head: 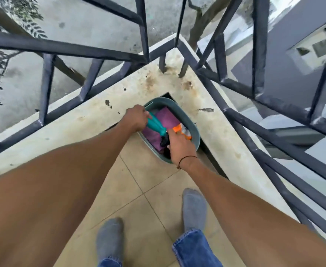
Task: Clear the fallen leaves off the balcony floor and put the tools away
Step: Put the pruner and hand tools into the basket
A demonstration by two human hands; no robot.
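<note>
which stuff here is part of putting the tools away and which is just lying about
Part of the job:
- teal-handled tool, gripped by the left hand
- grey-green basket in the corner
- right hand over the basket

Just lying about:
- purple cloth in the basket
- orange-capped bottle in the basket
- railing

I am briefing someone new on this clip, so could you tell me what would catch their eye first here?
Two bare arms reach to a grey-green basket in the balcony corner, where the left hand grips a teal-handled tool over a purple cloth. The right hand is at the basket's near edge, beside an orange-capped bottle. Dark metal railings frame the corner.
</note>
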